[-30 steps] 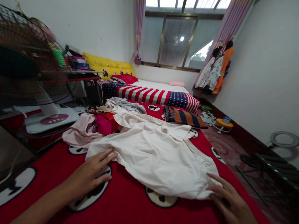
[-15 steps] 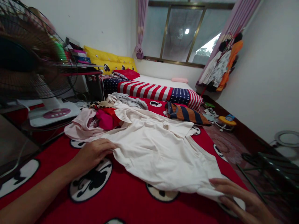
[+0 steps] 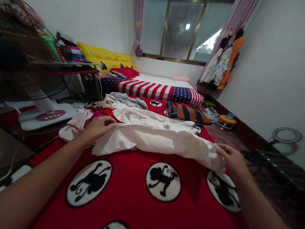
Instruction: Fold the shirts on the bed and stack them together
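Observation:
A white T-shirt (image 3: 162,140) is stretched between my two hands, its near part lifted off the red blanket (image 3: 128,190) with round monkey patches. My left hand (image 3: 101,127) pinches the cloth at its left side, and a loose flap hangs below. At the other side, my right hand (image 3: 230,156) grips the shirt between thumb and fingers. The far part of the shirt lies on the blanket, against a heap of clothes in pink, red and grey. A folded orange and navy striped garment (image 3: 187,113) rests beyond it on the right.
An electric fan (image 3: 47,111) stands close on my left, by a cluttered desk (image 3: 76,68). A bed with a stars-and-stripes cover (image 3: 145,90) is at the back. On the right are a yellow stool (image 3: 227,119), a dark slatted rack (image 3: 281,168) and hanging clothes (image 3: 221,70).
Both hands have raised the shirt's near edge and moved it away from me, folding it up over the rest. The monkey patches beneath now show. My view has shifted slightly.

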The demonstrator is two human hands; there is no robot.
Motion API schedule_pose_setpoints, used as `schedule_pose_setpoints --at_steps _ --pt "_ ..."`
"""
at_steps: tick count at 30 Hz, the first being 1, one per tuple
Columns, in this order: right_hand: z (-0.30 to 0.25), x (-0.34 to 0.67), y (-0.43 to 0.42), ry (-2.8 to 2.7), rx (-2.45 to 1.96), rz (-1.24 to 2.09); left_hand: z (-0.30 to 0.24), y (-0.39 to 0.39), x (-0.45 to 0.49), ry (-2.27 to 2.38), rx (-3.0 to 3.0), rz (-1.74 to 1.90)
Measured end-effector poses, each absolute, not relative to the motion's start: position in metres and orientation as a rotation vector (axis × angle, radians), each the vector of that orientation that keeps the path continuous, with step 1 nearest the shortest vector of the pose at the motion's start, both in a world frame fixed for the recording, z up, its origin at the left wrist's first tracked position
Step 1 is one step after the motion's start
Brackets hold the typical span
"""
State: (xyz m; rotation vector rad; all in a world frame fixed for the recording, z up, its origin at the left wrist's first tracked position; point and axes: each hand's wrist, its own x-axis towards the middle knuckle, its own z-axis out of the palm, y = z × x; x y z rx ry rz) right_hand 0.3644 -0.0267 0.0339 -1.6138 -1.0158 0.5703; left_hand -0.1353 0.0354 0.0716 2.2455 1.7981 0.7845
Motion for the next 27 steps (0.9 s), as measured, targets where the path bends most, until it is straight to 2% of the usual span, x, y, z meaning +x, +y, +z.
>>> schedule_pose_setpoints --at_steps 4,7,14,18,23,27 --pt "0.016 0.347 -0.024 -1.431 -1.615 0.022 0.042 0.052 -0.124 1.918 2.356 0.762" --pt "0.008 0.332 -0.036 -1.706 -1.557 -0.068 0.022 0.050 -0.130 1.945 2.360 0.705" --pt "-0.007 0.322 -0.007 -1.816 -1.705 0.044 0.022 0.041 -0.139 2.037 2.325 0.463" --pt "-0.003 0.316 0.007 -1.836 -1.818 0.119 0.034 0.033 -0.137 1.875 2.220 0.427" --pt "0.031 0.318 -0.021 -1.676 -1.520 0.434 0.062 0.006 -0.153 1.404 1.959 0.527" --pt "0.062 0.334 -0.066 -1.522 -1.413 0.739 0.092 -0.020 -0.177 1.409 1.929 0.475"
